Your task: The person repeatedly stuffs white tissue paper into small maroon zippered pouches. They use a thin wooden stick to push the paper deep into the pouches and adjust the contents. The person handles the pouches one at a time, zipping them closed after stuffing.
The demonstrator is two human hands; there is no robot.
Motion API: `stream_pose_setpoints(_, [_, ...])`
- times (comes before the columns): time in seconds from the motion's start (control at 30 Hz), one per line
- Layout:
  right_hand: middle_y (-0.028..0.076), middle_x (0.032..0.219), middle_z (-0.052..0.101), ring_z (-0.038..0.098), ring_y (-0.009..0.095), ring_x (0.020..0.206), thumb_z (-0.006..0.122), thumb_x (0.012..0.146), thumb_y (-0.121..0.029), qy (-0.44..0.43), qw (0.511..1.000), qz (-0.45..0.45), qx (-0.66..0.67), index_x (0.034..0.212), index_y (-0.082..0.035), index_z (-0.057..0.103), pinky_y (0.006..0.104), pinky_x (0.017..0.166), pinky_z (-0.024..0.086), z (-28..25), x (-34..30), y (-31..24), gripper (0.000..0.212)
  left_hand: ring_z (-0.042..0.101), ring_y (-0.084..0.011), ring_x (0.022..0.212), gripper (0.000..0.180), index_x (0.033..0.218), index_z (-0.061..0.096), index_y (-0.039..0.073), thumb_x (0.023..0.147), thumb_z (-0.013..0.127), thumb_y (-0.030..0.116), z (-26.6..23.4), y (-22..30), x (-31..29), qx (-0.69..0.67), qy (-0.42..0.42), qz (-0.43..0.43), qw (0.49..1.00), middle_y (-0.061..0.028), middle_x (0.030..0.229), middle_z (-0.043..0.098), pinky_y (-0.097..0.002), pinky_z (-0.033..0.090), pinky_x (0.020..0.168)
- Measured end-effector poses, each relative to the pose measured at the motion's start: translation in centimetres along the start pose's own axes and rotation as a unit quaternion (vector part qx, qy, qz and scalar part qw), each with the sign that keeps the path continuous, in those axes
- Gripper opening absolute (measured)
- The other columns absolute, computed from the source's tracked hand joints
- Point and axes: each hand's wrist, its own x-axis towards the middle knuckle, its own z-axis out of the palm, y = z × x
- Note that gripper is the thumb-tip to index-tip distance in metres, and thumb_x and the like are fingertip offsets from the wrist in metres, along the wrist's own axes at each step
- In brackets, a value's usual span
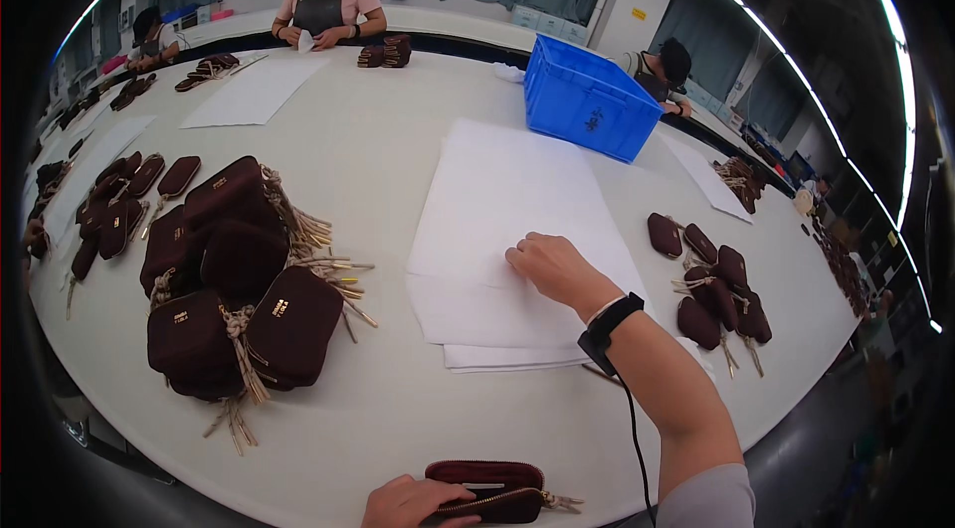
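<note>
Near the front edge of the table, my left hand (413,502) grips a dark maroon zip pouch (497,505). The pouch is unzipped and gapes, with a beige cord pull at its right end. Farther forward, my right hand (557,267) is closed, its fingertips pinching the top of a stack of white paper sheets (517,180). A crease in the top sheet runs to those fingertips. On my right wrist sits a black band (611,327) with a cable hanging from it.
Piled at left are several maroon pouches (239,260) with knotted cord tassels. More small pouches (711,289) lie at right. A blue plastic crate (587,95) stands beyond the paper. Across the table, a person (323,6) handles something white; other people work at both sides.
</note>
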Motion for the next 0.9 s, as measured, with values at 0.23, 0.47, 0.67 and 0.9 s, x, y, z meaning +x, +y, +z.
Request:
stream_pose_setpoints(0.23, [0.012,0.087,0.072,0.066,0.034,0.082,0.06,0.081,-0.002,-0.108,0.987,0.079,0.092,0.092,-0.006,0.072,0.0436,0.075,0.054,-1.2,0.0,1.6,0.017,0.064,-0.0326,0.076,0.03,0.103,0.069,0.005,0.077,0.084,0.013,0.0,0.1,0.2,0.008,0.001,0.004,1.0,-0.0129,0.094,0.071,-0.039,0.05,0.068])
stream_pose_setpoints(0.47, [0.013,0.081,0.072,0.066,0.036,0.082,0.066,0.076,-0.022,-0.117,0.977,0.071,0.166,0.118,-0.009,0.071,0.0426,0.08,0.055,-3.5,-0.5,0.6,0.045,0.064,-0.033,0.075,0.029,0.101,0.069,0.004,0.077,0.084,0.012,0.0,0.2,0.3,0.01,0.003,0.01,1.0,-0.0138,0.093,0.071,-0.039,0.05,0.066])
stream_pose_setpoints(0.67, [0.015,0.082,0.072,0.068,0.035,0.082,0.069,0.075,-0.023,-0.118,0.986,0.038,0.114,0.115,-0.008,0.07,0.0428,0.077,0.053,-3.7,-0.1,-0.2,0.043,0.064,-0.0331,0.076,0.03,0.101,0.069,0.003,0.077,0.085,0.012,0.1,0.0,0.1,0.019,0.001,0.018,1.0,-0.0142,0.092,0.07,-0.0393,0.051,0.066])
stream_pose_setpoints(0.9, [0.013,0.074,0.07,0.066,0.034,0.079,0.07,0.071,-0.015,-0.092,0.983,0.039,0.155,0.107,-0.007,0.072,0.0421,0.073,0.053,-2.9,-0.2,0.7,0.037,0.065,-0.0333,0.076,0.032,0.101,0.068,0.003,0.076,0.085,0.01,0.1,0.0,0.1,0.019,-0.003,0.017,1.0,-0.0148,0.093,0.07,-0.0394,0.051,0.066])
